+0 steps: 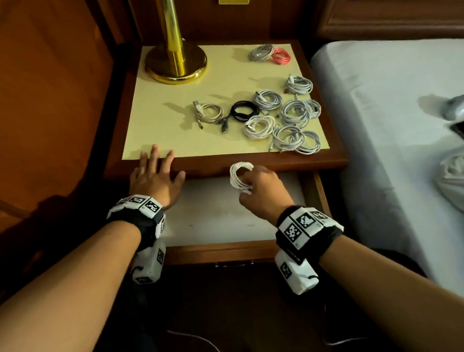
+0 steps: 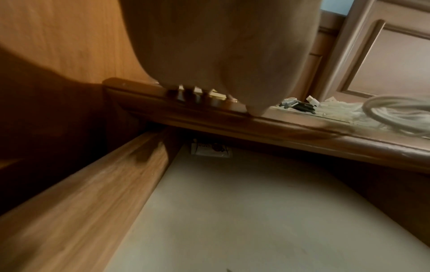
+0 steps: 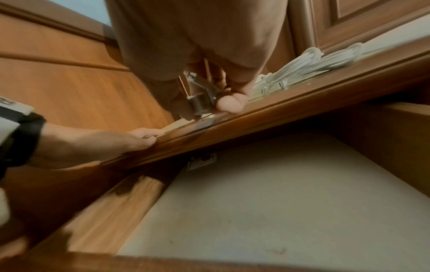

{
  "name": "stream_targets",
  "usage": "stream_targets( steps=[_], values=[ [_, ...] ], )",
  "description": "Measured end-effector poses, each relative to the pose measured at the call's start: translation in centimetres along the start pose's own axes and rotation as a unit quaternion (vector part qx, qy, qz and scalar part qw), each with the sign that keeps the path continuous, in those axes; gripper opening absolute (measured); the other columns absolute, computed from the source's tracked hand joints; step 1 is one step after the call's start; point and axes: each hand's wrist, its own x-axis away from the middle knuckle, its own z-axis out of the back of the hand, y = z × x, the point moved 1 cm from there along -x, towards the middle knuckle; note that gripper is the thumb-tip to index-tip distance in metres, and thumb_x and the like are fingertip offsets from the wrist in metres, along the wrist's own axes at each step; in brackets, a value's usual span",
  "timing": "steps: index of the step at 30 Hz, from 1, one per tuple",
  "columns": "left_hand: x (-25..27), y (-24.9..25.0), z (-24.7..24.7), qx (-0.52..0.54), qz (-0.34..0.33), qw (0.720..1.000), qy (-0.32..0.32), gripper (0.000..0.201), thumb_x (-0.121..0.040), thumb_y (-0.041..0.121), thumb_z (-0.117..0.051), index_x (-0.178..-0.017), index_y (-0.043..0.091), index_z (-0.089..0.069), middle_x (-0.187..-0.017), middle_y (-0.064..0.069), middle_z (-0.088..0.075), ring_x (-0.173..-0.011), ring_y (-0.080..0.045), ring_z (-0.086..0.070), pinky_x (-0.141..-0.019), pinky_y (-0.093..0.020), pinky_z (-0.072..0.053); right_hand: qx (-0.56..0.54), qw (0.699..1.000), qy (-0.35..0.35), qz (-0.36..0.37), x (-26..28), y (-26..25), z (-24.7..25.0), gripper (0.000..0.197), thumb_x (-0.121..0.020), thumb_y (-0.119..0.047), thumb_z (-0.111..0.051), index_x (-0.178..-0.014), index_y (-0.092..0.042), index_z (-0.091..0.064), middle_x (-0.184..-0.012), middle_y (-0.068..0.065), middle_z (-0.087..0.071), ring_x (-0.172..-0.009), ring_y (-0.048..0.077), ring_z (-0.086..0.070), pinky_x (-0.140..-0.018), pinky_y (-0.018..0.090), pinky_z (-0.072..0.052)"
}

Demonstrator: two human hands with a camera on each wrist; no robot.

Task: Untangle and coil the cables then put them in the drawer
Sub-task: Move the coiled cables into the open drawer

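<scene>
Several coiled cables [image 1: 281, 113], white, grey and one black [image 1: 244, 111], lie on the yellow nightstand top [image 1: 168, 125]. My right hand [image 1: 247, 182] grips a white coiled cable [image 1: 239, 175] just in front of the nightstand's front edge, above the open drawer [image 1: 216, 226]. The drawer's pale lined bottom [image 3: 256, 202] is bare except for a small packet [image 2: 210, 150] at the back. My left hand [image 1: 155, 169] rests flat with straight fingers on the nightstand's front left edge and holds nothing. It also shows as the left hand [image 3: 104, 145] in the right wrist view.
A brass lamp [image 1: 175, 58] stands at the back left of the nightstand. A grey and a pink coil [image 1: 271, 54] lie at the back right. A bed [image 1: 393, 144] with a white device [image 1: 461, 106] borders the right side. A wooden panel [image 1: 32, 110] closes the left.
</scene>
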Motion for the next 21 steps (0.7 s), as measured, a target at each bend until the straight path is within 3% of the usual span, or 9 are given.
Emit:
stream_targets(
  steps=[3, 6, 9, 12, 15, 17, 19, 21],
  values=[
    [-0.2, 0.6, -0.1, -0.002, 0.006, 1.000, -0.010, 0.063, -0.098, 0.053, -0.031, -0.153, 0.033, -0.009, -0.161, 0.000, 0.014, -0.148, -0.027, 0.011, -0.118, -0.047, -0.004, 0.017, 0.997, -0.074, -0.005, 1.4, 0.7, -0.4, 0.017, -0.077, -0.011, -0.067, -0.091, -0.001, -0.069, -0.099, 0.016, -0.065, -0.095, 0.032, -0.060, -0.070, 0.025, -0.039],
    [-0.5, 1.2, 0.3, -0.009, 0.019, 0.999, -0.029, 0.063, -0.097, 0.056, -0.029, -0.152, 0.035, -0.008, -0.161, -0.001, 0.015, -0.147, -0.030, 0.012, -0.117, -0.050, -0.004, 0.051, 0.987, -0.142, -0.046, 1.2, 1.6, -1.3, 0.023, -0.080, -0.014, -0.067, -0.098, 0.001, -0.071, -0.103, 0.016, -0.067, -0.094, 0.030, -0.061, -0.077, 0.031, -0.051],
    [-1.0, 1.6, 0.9, -0.012, 0.023, 0.999, -0.043, 0.064, -0.095, 0.061, -0.028, -0.151, 0.039, -0.008, -0.161, -0.001, 0.014, -0.147, -0.032, 0.011, -0.116, -0.055, -0.007, 0.073, 0.976, -0.198, -0.055, 0.9, 1.9, -2.0, 0.029, -0.088, -0.026, -0.065, -0.110, -0.008, -0.068, -0.111, 0.011, -0.066, -0.099, 0.026, -0.061, -0.076, 0.028, -0.046],
    [-1.6, 1.1, 1.4, -0.034, 0.013, 0.997, -0.061, 0.067, -0.091, 0.069, -0.026, -0.150, 0.045, -0.004, -0.160, 0.000, 0.016, -0.146, -0.034, 0.012, -0.115, -0.058, -0.007, 0.093, 0.964, -0.244, -0.045, 0.2, 1.6, -2.2, 0.037, -0.090, -0.038, -0.062, -0.117, -0.013, -0.066, -0.116, 0.007, -0.066, -0.109, 0.024, -0.057, -0.088, 0.030, -0.045],
    [-2.2, 0.4, 1.5, -0.040, 0.000, 0.997, -0.067, 0.072, -0.087, 0.075, -0.024, -0.149, 0.048, -0.001, -0.160, 0.001, 0.018, -0.146, -0.036, 0.012, -0.114, -0.060, -0.007, 0.035, 0.987, -0.157, -0.019, -1.5, 0.5, -0.8, 0.023, -0.089, -0.031, -0.064, -0.095, -0.011, -0.072, -0.088, 0.004, -0.067, -0.086, 0.020, -0.061, -0.083, 0.033, -0.052],
    [-2.3, 0.4, 1.5, -0.048, -0.004, 0.997, -0.067, 0.073, -0.086, 0.076, -0.022, -0.149, 0.047, 0.000, -0.160, 0.000, 0.017, -0.146, -0.037, 0.012, -0.114, -0.060, -0.008, -0.020, 1.000, -0.020, -0.007, -2.7, -0.4, 1.0, 0.018, -0.088, -0.023, -0.064, -0.081, -0.007, -0.071, -0.073, 0.004, -0.063, -0.070, 0.020, -0.058, -0.071, 0.029, -0.050],
    [-2.2, 0.5, 1.4, -0.053, -0.004, 0.996, -0.071, 0.073, -0.086, 0.076, -0.021, -0.149, 0.046, 0.002, -0.160, -0.001, 0.018, -0.145, -0.037, 0.013, -0.114, -0.061, -0.009, -0.029, 0.993, 0.116, 0.010, -4.1, -0.9, 2.6, 0.015, -0.085, -0.016, -0.063, -0.077, -0.004, -0.069, -0.076, 0.009, -0.067, -0.071, 0.024, -0.058, -0.068, 0.029, -0.045],
    [-2.2, 0.6, 1.5, -0.054, -0.005, 0.996, -0.074, 0.073, -0.086, 0.076, -0.020, -0.149, 0.047, 0.003, -0.160, -0.001, 0.018, -0.145, -0.039, 0.013, -0.113, -0.062, -0.010, -0.032, 0.985, 0.168, 0.009, -5.7, -1.1, 3.5, 0.012, -0.082, -0.014, -0.062, -0.086, -0.005, -0.069, -0.093, 0.011, -0.067, -0.082, 0.027, -0.060, -0.070, 0.030, -0.043]
  ],
)
